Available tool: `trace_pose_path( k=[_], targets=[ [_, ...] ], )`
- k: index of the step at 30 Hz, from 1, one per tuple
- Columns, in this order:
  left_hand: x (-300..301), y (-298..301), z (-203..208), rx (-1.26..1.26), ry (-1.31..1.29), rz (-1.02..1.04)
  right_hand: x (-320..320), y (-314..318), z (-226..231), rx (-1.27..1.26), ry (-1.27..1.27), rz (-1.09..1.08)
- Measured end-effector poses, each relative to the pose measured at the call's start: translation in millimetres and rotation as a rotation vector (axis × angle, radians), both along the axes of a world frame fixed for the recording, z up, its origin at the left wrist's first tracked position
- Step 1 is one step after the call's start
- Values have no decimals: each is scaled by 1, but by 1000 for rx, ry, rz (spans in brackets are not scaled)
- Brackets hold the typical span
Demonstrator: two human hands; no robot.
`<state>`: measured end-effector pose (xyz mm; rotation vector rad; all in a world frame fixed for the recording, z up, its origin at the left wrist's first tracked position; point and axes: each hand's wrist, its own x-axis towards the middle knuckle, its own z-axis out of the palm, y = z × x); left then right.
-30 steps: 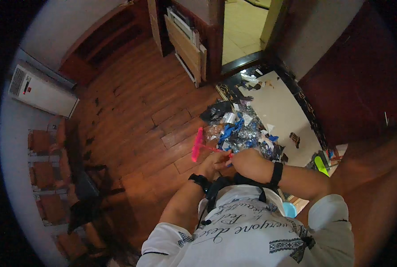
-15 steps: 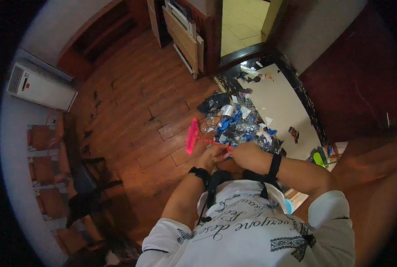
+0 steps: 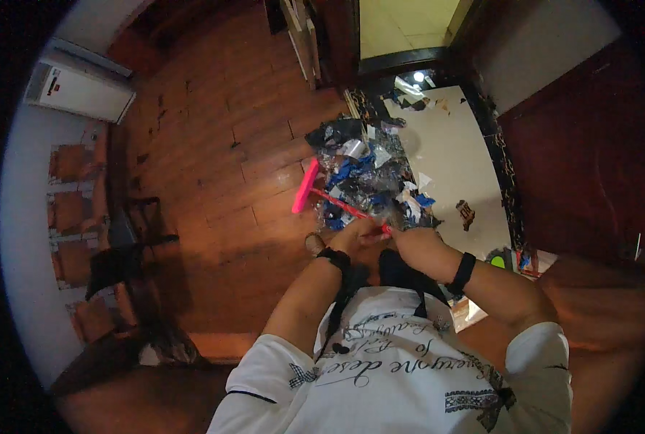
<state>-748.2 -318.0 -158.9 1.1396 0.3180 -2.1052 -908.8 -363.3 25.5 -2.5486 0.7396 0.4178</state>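
Note:
In front of my body I hold a broom with a bright pink head (image 3: 306, 186) and a thin red handle (image 3: 340, 206). My left hand (image 3: 357, 236) is closed round the handle. Just to its right, my right hand (image 3: 413, 244) grips the handle's near end, which shows red between the two hands. The broom's head points to the far left, beside a heap of rubbish (image 3: 369, 170) made up of clear plastic, black bags, blue scraps and white paper. Whether the bristles touch the floor I cannot tell.
Pale tiles with a dark border (image 3: 456, 159) lie right of the heap, before an open doorway (image 3: 405, 32). A brown scrap (image 3: 465, 215) rests on them. A green and grey object (image 3: 497, 260) stands at the right. Wooden panels (image 3: 304, 43) lean at the back; chairs (image 3: 73, 210) line the left.
My view has shifted, and more of the dark furniture at the left shows. The broom's head has swung slightly nearer and left relative to the heap. Both hands keep hold of the handle.

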Motion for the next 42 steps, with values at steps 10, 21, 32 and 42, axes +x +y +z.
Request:
trace_pose_path(
  k=[10, 21, 32, 42],
  targets=[
    [-59, -13, 55, -42, 370, -48, -69, -17, 37, -70, 159, 53],
    [-93, -39, 47, -184, 166, -4, -59, -21, 108, -141, 258, 9],
    [-24, 20, 119, -95, 145, 12, -18, 0, 118, -123, 157, 126],
    [17, 83, 30, 61, -35, 203, 32, 43, 37, -36, -4, 224]
  ],
)
